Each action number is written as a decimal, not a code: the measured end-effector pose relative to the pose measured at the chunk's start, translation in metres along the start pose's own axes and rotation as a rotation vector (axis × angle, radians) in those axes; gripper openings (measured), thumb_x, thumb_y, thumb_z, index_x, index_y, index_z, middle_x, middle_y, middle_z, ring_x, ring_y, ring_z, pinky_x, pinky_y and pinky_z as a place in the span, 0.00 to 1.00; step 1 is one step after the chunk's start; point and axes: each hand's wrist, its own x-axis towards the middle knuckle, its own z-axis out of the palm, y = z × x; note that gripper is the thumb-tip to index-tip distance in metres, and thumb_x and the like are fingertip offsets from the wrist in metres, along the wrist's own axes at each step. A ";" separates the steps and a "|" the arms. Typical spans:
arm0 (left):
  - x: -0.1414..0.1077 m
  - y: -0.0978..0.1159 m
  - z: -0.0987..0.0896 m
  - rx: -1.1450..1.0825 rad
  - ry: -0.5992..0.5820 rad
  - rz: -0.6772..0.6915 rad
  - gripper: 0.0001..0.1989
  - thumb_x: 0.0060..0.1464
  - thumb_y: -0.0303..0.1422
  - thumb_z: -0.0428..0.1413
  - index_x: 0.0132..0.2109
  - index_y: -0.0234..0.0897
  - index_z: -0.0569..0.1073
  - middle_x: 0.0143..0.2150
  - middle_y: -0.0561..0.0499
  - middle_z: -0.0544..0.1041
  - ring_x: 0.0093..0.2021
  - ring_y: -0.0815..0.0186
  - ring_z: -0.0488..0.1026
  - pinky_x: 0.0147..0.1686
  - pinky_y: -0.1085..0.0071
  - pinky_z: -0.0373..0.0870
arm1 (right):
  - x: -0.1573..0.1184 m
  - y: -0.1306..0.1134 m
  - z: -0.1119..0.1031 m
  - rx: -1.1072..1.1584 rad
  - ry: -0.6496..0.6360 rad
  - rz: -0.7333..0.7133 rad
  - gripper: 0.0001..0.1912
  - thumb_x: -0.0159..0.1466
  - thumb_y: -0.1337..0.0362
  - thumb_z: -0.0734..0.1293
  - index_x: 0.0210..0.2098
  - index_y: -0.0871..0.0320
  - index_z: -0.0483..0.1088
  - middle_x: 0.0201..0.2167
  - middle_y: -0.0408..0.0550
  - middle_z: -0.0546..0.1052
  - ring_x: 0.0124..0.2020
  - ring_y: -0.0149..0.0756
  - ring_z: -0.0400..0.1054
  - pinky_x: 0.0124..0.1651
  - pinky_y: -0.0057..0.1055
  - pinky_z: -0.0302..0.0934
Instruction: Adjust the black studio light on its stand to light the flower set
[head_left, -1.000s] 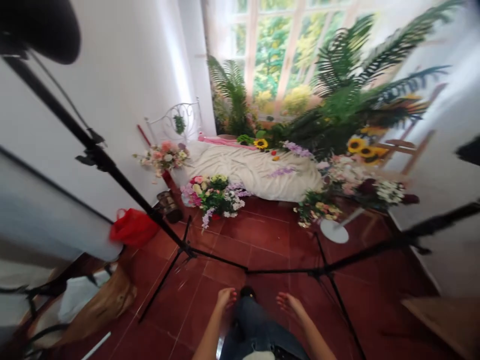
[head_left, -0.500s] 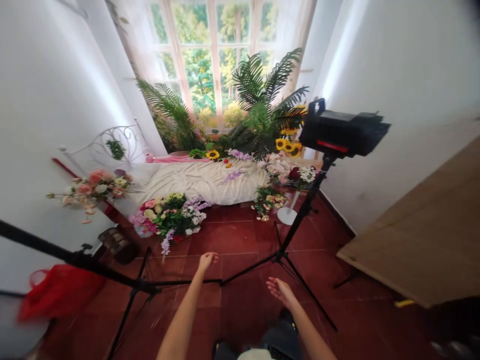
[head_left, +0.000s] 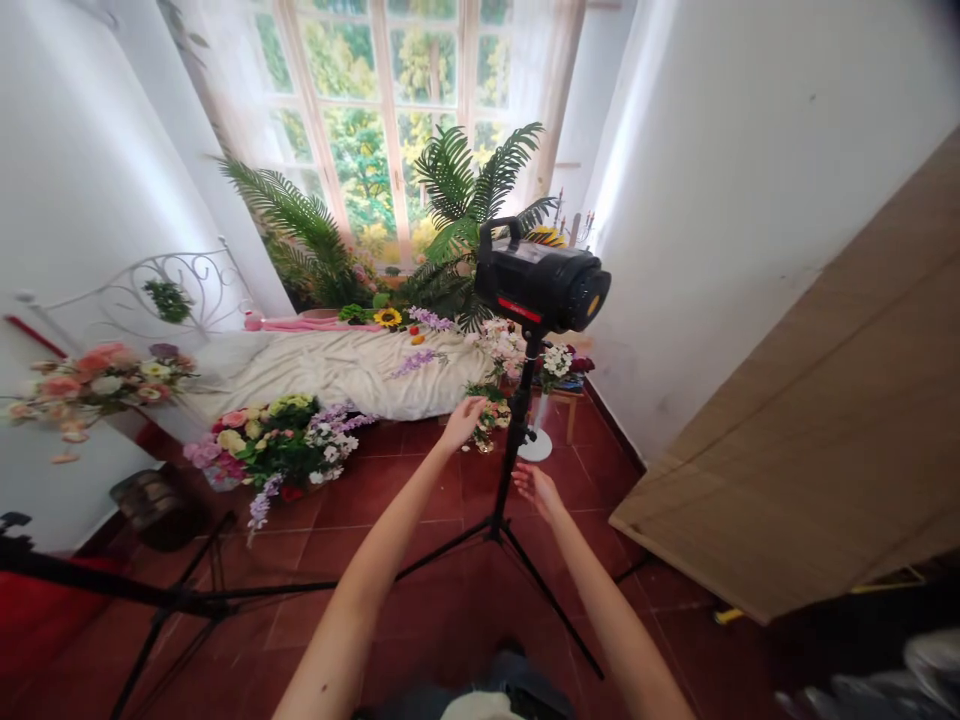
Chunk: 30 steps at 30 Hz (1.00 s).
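Right now, both bare hands are reaching out on either side of a black light stand (head_left: 504, 485), which is standing upright on the red tiled floor (head_left: 360, 492) with its legs spread. A black studio lamp (head_left: 544, 280) is sitting on top of the stand, above both hands, with a carrying handle arching over its body and a red strip showing along its lower side. The left hand (head_left: 463, 422) is hovering to the left of the pole, its fingers loosely bent and partly open, holding nothing. The right hand (head_left: 537, 487) is hanging lower, just beside the pole on the right, its fingers parted and slightly curled, gripping nothing; whether its fingertips are touching the pole, I cannot tell.

Beyond the stand, a bed (head_left: 352, 370) is lying under a rumpled cream cover, with a sunflower (head_left: 388, 317) and purple blossoms (head_left: 417, 362) resting on it. A mixed flower arrangement (head_left: 277, 445) is standing in front of the bed, and palm leaves (head_left: 450, 180) are rising behind it before a bright window scene (head_left: 367, 130). A large brown board (head_left: 795, 430) is leaning at the right.
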 end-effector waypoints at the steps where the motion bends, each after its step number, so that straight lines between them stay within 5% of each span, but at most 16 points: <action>1: 0.007 0.011 0.019 0.016 -0.016 0.044 0.19 0.54 0.41 0.52 0.47 0.33 0.71 0.46 0.43 0.75 0.43 0.65 0.72 0.44 0.70 0.68 | 0.004 -0.010 -0.001 0.036 -0.038 0.011 0.17 0.63 0.60 0.54 0.42 0.61 0.69 0.34 0.51 0.77 0.29 0.30 0.71 0.32 0.24 0.63; 5: 0.029 0.043 0.078 0.118 -0.051 0.164 0.22 0.55 0.43 0.50 0.54 0.37 0.65 0.52 0.45 0.71 0.49 0.64 0.70 0.47 0.69 0.67 | 0.014 -0.044 0.000 0.194 -0.191 0.096 0.25 0.65 0.51 0.49 0.39 0.59 0.69 0.34 0.51 0.77 0.29 0.31 0.71 0.30 0.26 0.63; 10: 0.046 0.052 0.116 0.210 0.053 0.210 0.21 0.58 0.44 0.45 0.55 0.40 0.62 0.45 0.47 0.74 0.42 0.66 0.73 0.44 0.68 0.68 | 0.024 -0.065 0.001 0.450 -0.268 0.150 0.20 0.63 0.48 0.56 0.27 0.57 0.66 0.26 0.45 0.75 0.25 0.29 0.68 0.25 0.25 0.61; 18: 0.051 0.040 0.131 0.293 0.238 0.206 0.19 0.56 0.46 0.48 0.49 0.41 0.69 0.41 0.49 0.76 0.39 0.66 0.73 0.40 0.71 0.68 | 0.039 -0.066 -0.003 0.635 -0.437 0.150 0.22 0.63 0.56 0.59 0.16 0.56 0.49 0.12 0.37 0.57 0.15 0.25 0.54 0.18 0.23 0.53; 30: 0.053 0.037 0.140 0.272 0.331 0.197 0.20 0.55 0.46 0.49 0.47 0.39 0.71 0.38 0.47 0.77 0.38 0.65 0.74 0.40 0.70 0.69 | 0.053 -0.059 0.002 0.616 -0.399 -0.055 0.25 0.59 0.59 0.59 0.14 0.56 0.38 0.10 0.34 0.44 0.13 0.23 0.39 0.17 0.23 0.44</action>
